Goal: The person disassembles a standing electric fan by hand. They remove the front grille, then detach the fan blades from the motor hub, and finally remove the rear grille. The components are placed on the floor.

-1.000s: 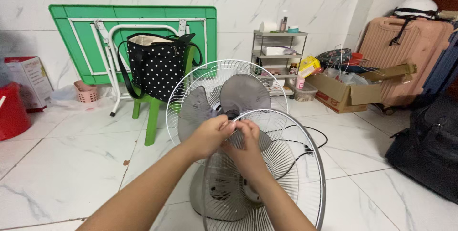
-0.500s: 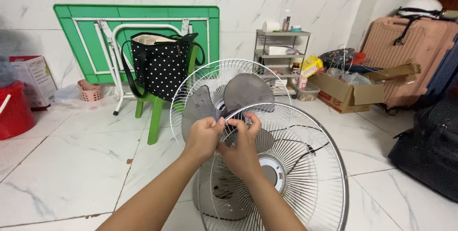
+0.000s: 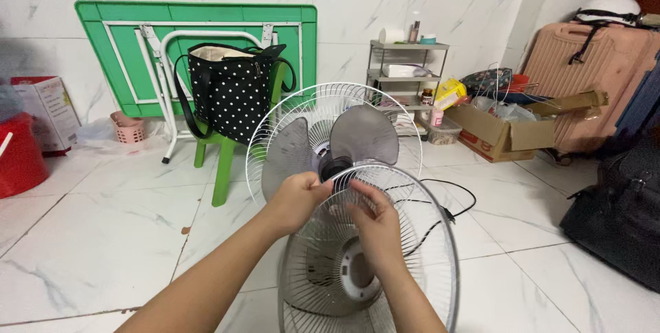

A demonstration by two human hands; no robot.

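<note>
A floor fan stands in front of me with its grey blades bare inside the white rear grille. The loose front wire grille leans upright between me and the blades. My left hand is closed on the top rim of this front grille. My right hand lies on the grille's wires just below the rim, fingers bent around them. A black hub shows at the centre of the blades, just above my hands.
A green stool with a black polka-dot bag stands behind the fan, before a folded green table. A black cord trails right. Cardboard box, pink suitcase and black bag fill the right; red bucket left.
The front grille has swung round and dropped lower, now more edge-on. My right hand slid from the rim down onto the wires; my left hand stays on the rim.
</note>
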